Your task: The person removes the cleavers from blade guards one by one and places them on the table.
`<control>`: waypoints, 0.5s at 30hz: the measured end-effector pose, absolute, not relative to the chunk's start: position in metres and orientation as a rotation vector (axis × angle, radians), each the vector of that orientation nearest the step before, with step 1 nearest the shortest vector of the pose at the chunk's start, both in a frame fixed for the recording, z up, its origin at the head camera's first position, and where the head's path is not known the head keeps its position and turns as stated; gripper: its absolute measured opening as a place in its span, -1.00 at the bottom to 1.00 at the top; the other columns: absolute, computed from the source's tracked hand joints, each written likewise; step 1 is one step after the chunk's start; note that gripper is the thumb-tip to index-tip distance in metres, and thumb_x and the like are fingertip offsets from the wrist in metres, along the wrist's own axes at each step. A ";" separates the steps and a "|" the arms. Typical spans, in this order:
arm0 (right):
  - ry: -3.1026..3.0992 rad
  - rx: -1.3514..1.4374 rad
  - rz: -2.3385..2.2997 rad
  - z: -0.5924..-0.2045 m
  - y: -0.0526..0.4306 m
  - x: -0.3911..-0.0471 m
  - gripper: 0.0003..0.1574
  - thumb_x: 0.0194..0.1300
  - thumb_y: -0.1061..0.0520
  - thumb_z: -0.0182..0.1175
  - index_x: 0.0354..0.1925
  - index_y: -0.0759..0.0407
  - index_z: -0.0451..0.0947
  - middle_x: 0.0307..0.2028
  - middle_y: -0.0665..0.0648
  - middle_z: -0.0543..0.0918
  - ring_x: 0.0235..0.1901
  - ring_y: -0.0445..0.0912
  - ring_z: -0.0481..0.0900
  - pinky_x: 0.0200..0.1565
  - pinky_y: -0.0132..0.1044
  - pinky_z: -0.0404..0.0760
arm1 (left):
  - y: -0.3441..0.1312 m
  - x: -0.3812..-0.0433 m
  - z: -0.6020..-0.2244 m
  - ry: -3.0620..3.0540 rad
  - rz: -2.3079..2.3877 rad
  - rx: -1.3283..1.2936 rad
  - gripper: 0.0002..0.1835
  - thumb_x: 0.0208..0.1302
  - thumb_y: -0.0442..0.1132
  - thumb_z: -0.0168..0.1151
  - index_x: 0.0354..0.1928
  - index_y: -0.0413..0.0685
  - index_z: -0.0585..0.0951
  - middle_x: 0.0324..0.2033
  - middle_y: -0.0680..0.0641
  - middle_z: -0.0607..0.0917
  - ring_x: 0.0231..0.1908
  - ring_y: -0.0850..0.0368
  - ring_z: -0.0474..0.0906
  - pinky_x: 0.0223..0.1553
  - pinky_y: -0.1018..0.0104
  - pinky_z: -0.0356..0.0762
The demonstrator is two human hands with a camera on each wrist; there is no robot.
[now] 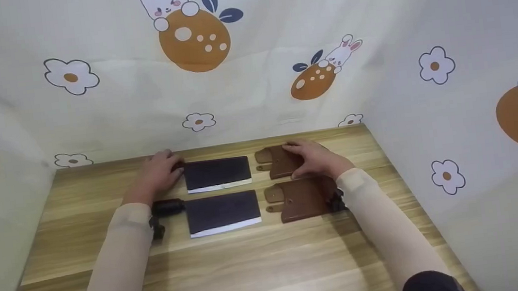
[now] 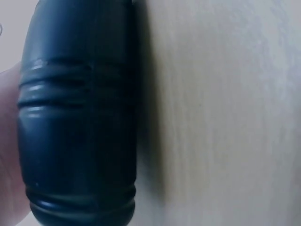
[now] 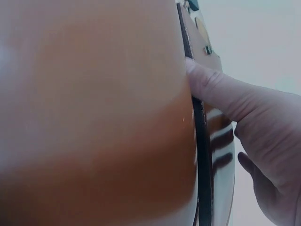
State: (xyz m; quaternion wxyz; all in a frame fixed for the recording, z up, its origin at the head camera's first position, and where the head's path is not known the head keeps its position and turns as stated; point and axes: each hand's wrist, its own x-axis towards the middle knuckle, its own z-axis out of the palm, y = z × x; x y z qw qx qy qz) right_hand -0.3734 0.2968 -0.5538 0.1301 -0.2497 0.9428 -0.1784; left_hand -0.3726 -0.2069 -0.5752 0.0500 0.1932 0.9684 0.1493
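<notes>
Left hand (image 1: 160, 169) curled round the dark handle (image 2: 77, 117) of the far cleaver (image 1: 217, 173), near the bench's (image 1: 253, 263) back edge. Right hand (image 1: 315, 157) lies on the far brown sheath (image 1: 279, 161), fingers fairly straight, thumb at its edge. Near cleaver (image 1: 223, 213) and near sheath (image 1: 301, 199) lie just in front.

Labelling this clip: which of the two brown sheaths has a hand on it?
The far sheath, by the wall: the right hand lies on it. The near sheath is untouched.
</notes>
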 end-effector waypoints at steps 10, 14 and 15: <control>2.749 -0.727 -0.686 -0.557 0.307 -0.371 0.28 0.26 -0.25 0.64 0.72 0.08 0.27 0.68 0.26 0.27 0.66 0.23 0.17 0.62 0.18 0.18 | -0.201 -0.364 -0.567 2.975 0.579 0.587 -0.45 0.62 -0.06 0.18 0.51 -0.16 0.55 0.46 -0.34 0.51 0.53 -0.37 0.33 0.59 -0.35 0.13; 2.892 -0.791 -0.662 -0.555 0.314 -0.364 0.22 0.35 -0.35 0.53 0.70 0.12 0.29 0.62 0.30 0.36 0.59 0.27 0.31 0.57 0.23 0.28 | -0.196 -0.356 -0.562 2.998 0.639 0.561 -0.31 0.66 0.05 0.15 0.64 -0.15 0.38 0.58 -0.34 0.39 0.60 -0.36 0.21 0.61 -0.37 0.05; 2.944 -0.806 -0.641 -0.554 0.315 -0.362 0.23 0.35 -0.38 0.52 0.70 0.11 0.29 0.61 0.31 0.38 0.58 0.28 0.33 0.56 0.24 0.30 | -0.195 -0.354 -0.561 3.011 0.647 0.551 -0.28 0.66 0.08 0.13 0.67 -0.14 0.33 0.60 -0.34 0.35 0.62 -0.36 0.18 0.61 -0.39 0.02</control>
